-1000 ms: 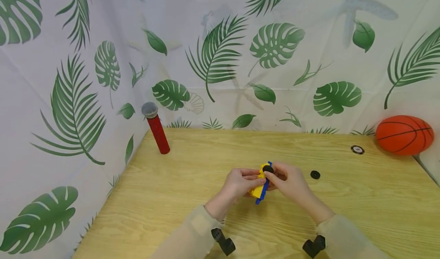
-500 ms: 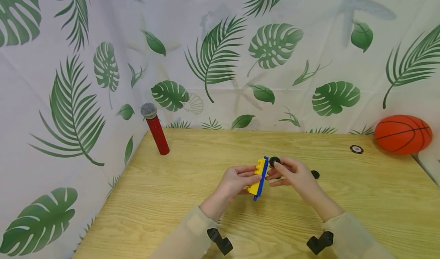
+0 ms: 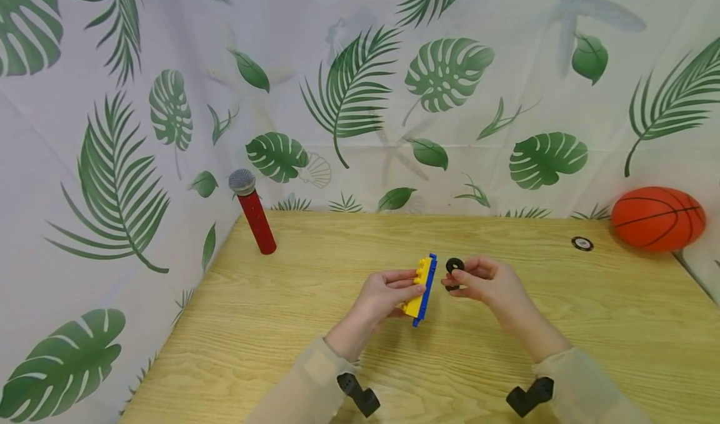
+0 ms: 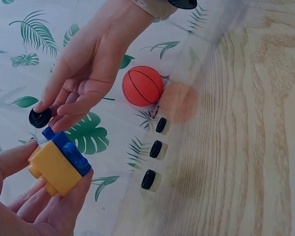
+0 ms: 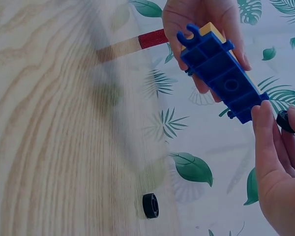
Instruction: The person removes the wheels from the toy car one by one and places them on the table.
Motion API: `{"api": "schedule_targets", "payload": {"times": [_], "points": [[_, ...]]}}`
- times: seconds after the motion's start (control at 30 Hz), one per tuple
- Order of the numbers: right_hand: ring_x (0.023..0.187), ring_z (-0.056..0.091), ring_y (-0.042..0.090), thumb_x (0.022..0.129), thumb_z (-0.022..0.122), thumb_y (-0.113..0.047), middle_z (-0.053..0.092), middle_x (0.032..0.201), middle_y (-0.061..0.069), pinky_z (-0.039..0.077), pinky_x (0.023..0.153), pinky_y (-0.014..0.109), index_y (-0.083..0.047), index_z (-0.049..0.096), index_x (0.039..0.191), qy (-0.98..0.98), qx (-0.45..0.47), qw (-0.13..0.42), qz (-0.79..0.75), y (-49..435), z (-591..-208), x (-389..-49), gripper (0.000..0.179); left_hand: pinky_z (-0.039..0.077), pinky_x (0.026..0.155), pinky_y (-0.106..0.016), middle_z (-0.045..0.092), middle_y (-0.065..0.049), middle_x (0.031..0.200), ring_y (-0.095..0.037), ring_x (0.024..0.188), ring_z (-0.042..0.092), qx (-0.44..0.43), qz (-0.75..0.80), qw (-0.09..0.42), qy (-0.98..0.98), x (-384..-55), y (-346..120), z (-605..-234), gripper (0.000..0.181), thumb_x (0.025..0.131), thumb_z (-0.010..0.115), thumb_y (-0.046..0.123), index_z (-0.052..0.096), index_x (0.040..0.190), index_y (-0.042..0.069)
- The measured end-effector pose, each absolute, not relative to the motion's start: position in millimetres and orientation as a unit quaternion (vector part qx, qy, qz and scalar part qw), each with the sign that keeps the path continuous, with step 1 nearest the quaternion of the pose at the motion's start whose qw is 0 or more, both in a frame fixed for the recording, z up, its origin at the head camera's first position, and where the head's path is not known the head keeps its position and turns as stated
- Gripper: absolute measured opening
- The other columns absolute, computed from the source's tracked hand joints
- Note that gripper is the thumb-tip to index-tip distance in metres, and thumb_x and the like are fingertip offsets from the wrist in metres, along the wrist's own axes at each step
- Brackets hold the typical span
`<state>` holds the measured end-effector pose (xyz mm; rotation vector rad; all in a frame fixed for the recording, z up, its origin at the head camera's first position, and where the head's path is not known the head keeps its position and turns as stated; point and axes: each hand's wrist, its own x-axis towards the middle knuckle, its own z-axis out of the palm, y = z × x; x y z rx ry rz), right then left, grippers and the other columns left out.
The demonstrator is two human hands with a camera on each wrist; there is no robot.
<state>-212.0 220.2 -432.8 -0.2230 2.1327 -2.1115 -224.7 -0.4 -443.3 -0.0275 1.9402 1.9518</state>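
My left hand (image 3: 382,296) grips a yellow-and-blue toy block car body (image 3: 421,289), tilted on its side above the table. Its blue underside (image 5: 219,73), with a hook at one end and small axle stubs along the sides, faces the right wrist camera. To its right, my right hand (image 3: 495,283) pinches a black toy wheel (image 3: 454,264) between thumb and fingertips. In the left wrist view that wheel (image 4: 40,118) is close to the body's blue edge, with a small gap. More black wheels (image 4: 156,149) stand out on the table beyond the hands.
A red microphone (image 3: 259,222) with a silver head stands at the back left of the wooden table (image 3: 337,242). At the back right are a small basketball (image 3: 658,219) and a round black-and-white chip (image 3: 582,244). A leaf-print cloth (image 3: 360,99) hangs behind.
My right hand has drawn the wheel off to the right, away from the car body it was pressed against. My left hand has shifted slightly left, and the body has turned more upright.
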Motion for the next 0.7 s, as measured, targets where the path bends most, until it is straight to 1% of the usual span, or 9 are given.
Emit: {"api": "schedule_targets", "payload": {"times": [0.13,0.2,0.27,0.43,0.53,0.63,0.7], "points": [[0.092,0.073,0.008,0.097,0.063,-0.009,0.075,0.094,-0.006,0.06,0.081,0.026,-0.007,0.058,0.096,0.694,-0.065,0.056,-0.715,224.9,-433.7,-212.3,0.005,0.061,0.081,-0.039,0.072,-0.008,0.118,-0.017,0.096,0.072,-0.012,0.696,0.193,0.691,-224.9,-0.4,-443.5,0.039,0.088,0.076,0.016,0.068,0.125,0.008],[0.091,0.073,0.007,0.097,0.063,-0.008,0.075,0.093,-0.007,0.06,0.081,0.024,-0.008,0.058,0.095,0.687,-0.055,0.051,-0.723,228.0,-433.6,-211.9,0.006,0.061,0.082,-0.04,0.072,-0.008,0.118,-0.017,0.096,0.071,-0.013,0.695,0.194,0.692,-224.9,-0.8,-443.5,0.039,0.088,0.076,0.016,0.068,0.125,0.008],[0.091,0.072,0.005,0.097,0.064,-0.011,0.075,0.092,-0.009,0.059,0.081,0.022,-0.008,0.056,0.094,0.683,-0.045,0.047,-0.728,231.7,-433.2,-211.3,0.008,0.061,0.081,-0.04,0.072,-0.008,0.118,-0.016,0.095,0.071,-0.012,0.693,0.193,0.694,-224.9,-1.1,-443.7,0.039,0.088,0.076,0.016,0.068,0.125,0.008],[0.088,0.073,0.007,0.094,0.067,-0.011,0.076,0.089,-0.006,0.059,0.08,0.021,-0.009,0.056,0.092,0.649,-0.021,0.048,-0.759,243.1,-432.8,-211.0,0.012,0.062,0.08,-0.038,0.072,-0.007,0.117,-0.015,0.093,0.071,-0.01,0.687,0.191,0.701,-225.6,-1.6,-445.2,0.039,0.088,0.076,0.018,0.068,0.125,0.009],[0.087,0.074,0.01,0.095,0.065,-0.008,0.076,0.09,-0.003,0.06,0.08,0.024,-0.007,0.051,0.097,0.629,-0.025,0.051,-0.775,250.3,-434.1,-211.7,0.015,0.062,0.078,-0.037,0.073,-0.007,0.117,-0.015,0.093,0.071,-0.009,0.687,0.19,0.701,-225.9,-1.9,-445.7,0.04,0.088,0.077,0.018,0.068,0.125,0.009],[0.088,0.075,0.013,0.097,0.062,-0.006,0.076,0.091,0.0,0.06,0.079,0.027,-0.009,0.048,0.111,0.615,-0.043,0.048,-0.786,257.8,-435.8,-212.3,0.02,0.062,0.077,-0.035,0.073,-0.007,0.117,-0.015,0.093,0.071,-0.008,0.686,0.19,0.703,-226.4,-1.8,-445.8,0.04,0.088,0.077,0.019,0.068,0.125,0.01],[0.088,0.075,0.015,0.097,0.06,-0.005,0.076,0.092,0.001,0.061,0.079,0.029,-0.012,0.049,0.12,0.606,-0.059,0.044,-0.792,263.2,-437.2,-212.4,0.026,0.062,0.076,-0.034,0.073,-0.007,0.117,-0.015,0.093,0.071,-0.007,0.685,0.19,0.703,-226.5,-1.8,-445.9,0.04,0.088,0.077,0.019,0.068,0.125,0.009]]}}
